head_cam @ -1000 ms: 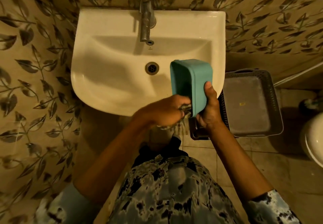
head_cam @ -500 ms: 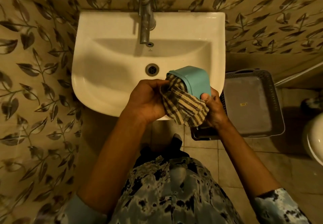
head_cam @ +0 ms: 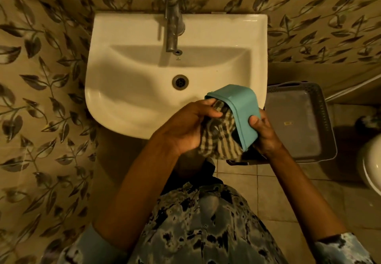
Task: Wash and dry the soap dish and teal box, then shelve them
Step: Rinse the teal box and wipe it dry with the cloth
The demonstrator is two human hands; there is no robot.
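Observation:
The teal box [head_cam: 241, 111] is tilted on its side over the front right rim of the white sink [head_cam: 132, 90], its opening turned left. My right hand [head_cam: 263, 134] grips its outer wall from the right, thumb on the side. My left hand [head_cam: 185, 125] holds a striped cloth [head_cam: 218, 140] and pushes it into the box's opening. Part of the cloth hangs below the box. No soap dish is in view.
A metal tap [head_cam: 172, 24] stands at the back of the sink, with the drain [head_cam: 180, 81] in the basin. A grey plastic basket [head_cam: 321, 107] sits on the floor right of the sink. A white toilet edge [head_cam: 371, 164] shows at far right. Leaf-patterned wall tiles surround the sink.
My left hand brought the striped cloth up from below the box and pressed it into the opening. The box tipped further onto its side and dropped slightly toward me.

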